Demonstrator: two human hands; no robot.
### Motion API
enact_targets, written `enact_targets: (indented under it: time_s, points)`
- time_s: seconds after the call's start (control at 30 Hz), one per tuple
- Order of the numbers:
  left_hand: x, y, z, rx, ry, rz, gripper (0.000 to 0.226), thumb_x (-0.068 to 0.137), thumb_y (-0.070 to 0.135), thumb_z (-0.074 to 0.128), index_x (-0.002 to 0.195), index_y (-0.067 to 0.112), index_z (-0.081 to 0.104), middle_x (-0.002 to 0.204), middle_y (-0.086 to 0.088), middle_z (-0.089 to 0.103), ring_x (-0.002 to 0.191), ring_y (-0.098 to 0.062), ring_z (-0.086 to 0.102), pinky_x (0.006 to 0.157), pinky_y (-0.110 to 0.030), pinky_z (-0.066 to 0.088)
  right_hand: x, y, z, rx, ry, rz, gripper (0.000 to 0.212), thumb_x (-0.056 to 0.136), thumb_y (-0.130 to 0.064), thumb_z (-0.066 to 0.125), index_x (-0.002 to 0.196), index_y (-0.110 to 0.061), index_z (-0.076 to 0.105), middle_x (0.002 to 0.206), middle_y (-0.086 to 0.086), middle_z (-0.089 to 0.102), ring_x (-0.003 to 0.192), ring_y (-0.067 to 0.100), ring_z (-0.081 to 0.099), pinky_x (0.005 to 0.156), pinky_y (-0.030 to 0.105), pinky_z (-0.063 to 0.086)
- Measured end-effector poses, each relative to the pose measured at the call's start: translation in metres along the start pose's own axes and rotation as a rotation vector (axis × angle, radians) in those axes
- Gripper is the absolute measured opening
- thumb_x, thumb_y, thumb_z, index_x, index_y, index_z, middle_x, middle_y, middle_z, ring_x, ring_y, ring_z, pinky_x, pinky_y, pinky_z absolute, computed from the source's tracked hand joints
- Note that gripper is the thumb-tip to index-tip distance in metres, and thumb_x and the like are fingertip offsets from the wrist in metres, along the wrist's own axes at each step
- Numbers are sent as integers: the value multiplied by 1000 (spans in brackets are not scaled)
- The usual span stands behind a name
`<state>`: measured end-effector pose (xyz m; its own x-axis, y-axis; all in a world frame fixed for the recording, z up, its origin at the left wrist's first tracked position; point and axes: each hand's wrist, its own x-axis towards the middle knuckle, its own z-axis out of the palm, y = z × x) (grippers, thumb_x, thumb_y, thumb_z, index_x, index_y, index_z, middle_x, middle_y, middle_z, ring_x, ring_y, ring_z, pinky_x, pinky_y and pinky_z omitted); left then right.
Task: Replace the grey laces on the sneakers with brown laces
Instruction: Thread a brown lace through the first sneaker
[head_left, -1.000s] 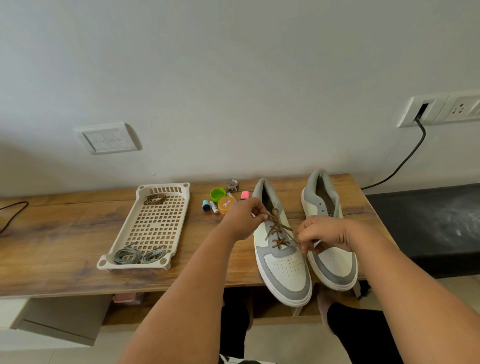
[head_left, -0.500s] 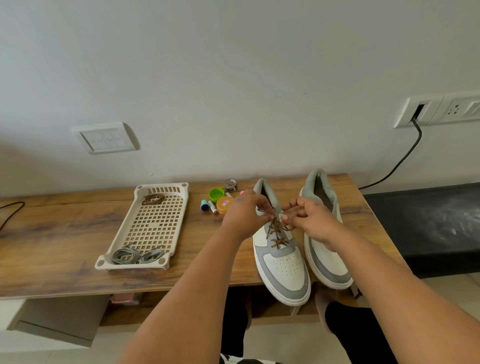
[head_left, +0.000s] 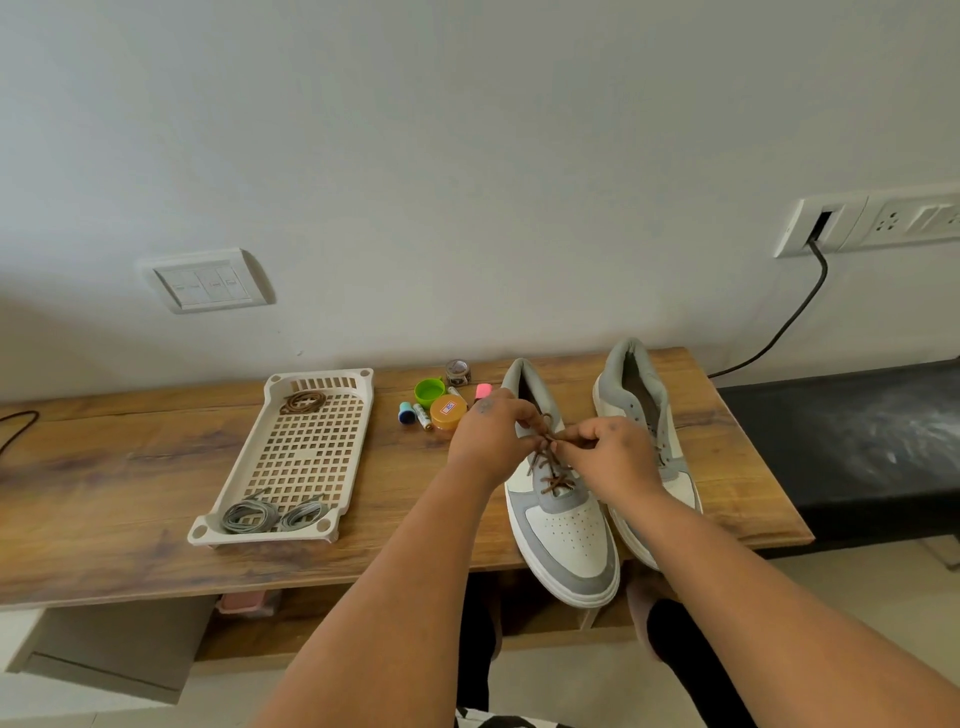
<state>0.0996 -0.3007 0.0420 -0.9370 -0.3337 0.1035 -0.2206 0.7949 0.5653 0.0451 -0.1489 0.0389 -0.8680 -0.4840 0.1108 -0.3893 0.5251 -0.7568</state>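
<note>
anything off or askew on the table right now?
Nothing damaged or spilled. One oddity: both grey-and-white sneakers, the left sneaker and the right sneaker, overhang the wooden table's front edge at the toes. The grey laces lie coiled in the white plastic tray.

Left sneaker (head_left: 563, 525) half-laced in brown lace (head_left: 551, 470); 2 grey laces (head_left: 275, 514) coiled in tray (head_left: 249, 457).

Right hand (head_left: 610, 454) has swung up from 5 o'clock of the brown lace (head_left: 551, 467) to meet the left hand (head_left: 491, 436) (fingertips now touching) over the left sneaker (head_left: 563, 525), both pinching lace ends.
</note>
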Motion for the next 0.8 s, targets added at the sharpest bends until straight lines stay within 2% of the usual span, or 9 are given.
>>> enact_targets:
  time_s: [0.17, 0.33, 0.43, 0.5, 0.6, 0.7, 0.8]
  points:
    - [2, -3, -1, 5, -20, 15, 10, 82, 29, 78, 90, 26, 73, 95, 11, 51, 80, -10, 49, 68, -24, 36, -3, 0, 11, -9, 82, 43, 13, 83, -25, 77, 93, -16, 78, 68, -16, 59, 63, -7, 55, 53, 4, 39]
    - [4, -5, -2, 13, -27, 23, 11, 84, 29, 76, 93, 24, 72, 97, 9, 56, 86, -10, 51, 70, -24, 38, -5, 0, 16, -78, 94, -6, 9, 86, -24, 73, 85, -16, 75, 65, -12, 61, 60, -2, 57, 51, 7, 39]
    - [4, -5, -2, 10, -32, 21, 10, 87, 28, 73, 96, 23, 73, 100, 8, 59, 87, -10, 52, 71, -25, 39, -4, 1, 16, -119, 90, -61, 16, 85, -28, 73, 76, -15, 71, 65, -6, 65, 60, 8, 61, 54, 24, 50]
    - [4, -6, -2, 5, -35, 27, 10, 88, 27, 71, 97, 23, 72, 98, 8, 57, 86, -10, 51, 71, -25, 38, -3, 2, 18, -124, 65, -66, 21, 85, -31, 73, 72, -15, 69, 64, -3, 66, 59, 11, 62, 55, 29, 52]
    - [4, -7, -2, -3, -44, 34, 9, 89, 27, 70, 97, 22, 71, 100, 7, 58, 85, -10, 50, 73, -25, 38, -1, 2, 21, -113, 29, -19, 21, 87, -32, 72, 73, -16, 68, 65, -2, 66, 60, 11, 62, 55, 27, 50]
    - [4, -7, -2, -9, -49, 30, 9, 90, 27, 69, 97, 22, 70, 104, 5, 60, 86, -10, 51, 73, -26, 39, 1, 3, 24, -81, 49, 34, 21, 88, -30, 71, 73, -15, 68, 61, -4, 62, 56, 8, 58, 50, 19, 40]
    - [4, -6, -2, -11, -47, 32, 7, 91, 26, 68, 96, 21, 69, 103, 4, 60, 86, -11, 50, 74, -27, 41, 1, 3, 26, -62, 74, 67, 21, 89, -28, 70, 73, -15, 65, 59, -7, 58, 54, 6, 55, 50, 17, 37]
